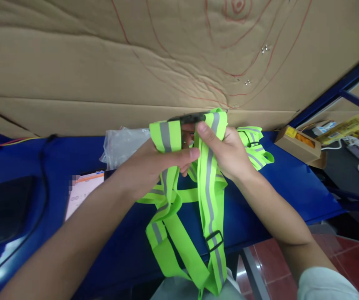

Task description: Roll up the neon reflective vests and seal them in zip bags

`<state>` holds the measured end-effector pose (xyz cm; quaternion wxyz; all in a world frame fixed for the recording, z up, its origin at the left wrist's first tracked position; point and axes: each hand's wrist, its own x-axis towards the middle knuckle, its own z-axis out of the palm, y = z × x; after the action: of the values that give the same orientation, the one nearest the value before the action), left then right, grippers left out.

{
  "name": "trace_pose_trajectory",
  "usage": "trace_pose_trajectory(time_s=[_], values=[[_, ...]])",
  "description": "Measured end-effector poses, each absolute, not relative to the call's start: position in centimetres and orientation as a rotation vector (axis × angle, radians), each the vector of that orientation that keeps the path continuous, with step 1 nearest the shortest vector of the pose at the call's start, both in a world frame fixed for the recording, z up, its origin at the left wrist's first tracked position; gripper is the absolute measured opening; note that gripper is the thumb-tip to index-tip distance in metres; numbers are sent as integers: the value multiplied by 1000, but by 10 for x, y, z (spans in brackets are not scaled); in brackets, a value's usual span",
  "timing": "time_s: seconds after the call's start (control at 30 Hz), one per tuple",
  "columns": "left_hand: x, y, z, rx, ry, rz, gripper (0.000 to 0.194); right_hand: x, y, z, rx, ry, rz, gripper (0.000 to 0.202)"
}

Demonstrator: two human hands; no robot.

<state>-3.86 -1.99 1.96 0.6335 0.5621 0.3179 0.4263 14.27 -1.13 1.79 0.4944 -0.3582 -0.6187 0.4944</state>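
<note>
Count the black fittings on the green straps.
3 visible: a clip between left hand and right hand, a slider low on the hanging strap, a buckle on the bundle behind. Folds may hide more.

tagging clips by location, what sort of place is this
Likely a workbench area, perhaps for light assembly or packing: a blue table backed by a cardboard panel, with neon reflective straps held over it and a small box near its right edge.

Green reflective straps [205,193] in the left grip [156,164] and right grip [232,154], above a blue tabletop [293,187]
</note>
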Motion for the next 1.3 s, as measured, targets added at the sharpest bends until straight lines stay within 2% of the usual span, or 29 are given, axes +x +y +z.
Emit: trace_pose_trajectory(time_s=[0.13, 0.2, 0.33, 0.43, 0.6, 0.77, 0.83, 0.93, 1.07, 1.17, 1.3], values=[[-31, -22, 13, 1607, 977, 1233, 12, 140, -10, 14, -755, -1566, 1225, 41], [-27, -24, 12, 1676, 990, 1342, 16, 140, -9, 13, -738, -1591, 1196, 41], [-24, -26, 11, 1774, 948, 1316, 13, 141, -7, 10, -771, -1631, 1158, 47], [-28, -22, 7, 1687, 892, 1275, 21, 143, -5, 11, -808, -1702, 1096, 51], [-29, -18, -6, 1298, 760, 1136, 29, 157, -7, 28, -947, -2029, 774, 51], [-20, -20, -10, 1159, 760, 1015, 40, 168, -21, 44, -1202, -2099, 356, 63], [-19, -20, -8, 1119, 758, 1062, 37, 172, -25, 48, -1215, -2031, 211, 58], [-22, -20, -4, 1125, 764, 1156, 36, 181, -25, 56, -1148, -1980, 85, 39], [-25, -21, -6, 1310, 786, 1042, 40, 186, -21, 59, -958, -2273, 224, 58], [-23, -23, -12, 1404, 875, 956, 37, 179, -18, 52, -959, -2398, 337, 45], [-15, -27, -15, 1161, 747, 821, 35, 168, -17, 41, -984, -2261, 313, 34]])
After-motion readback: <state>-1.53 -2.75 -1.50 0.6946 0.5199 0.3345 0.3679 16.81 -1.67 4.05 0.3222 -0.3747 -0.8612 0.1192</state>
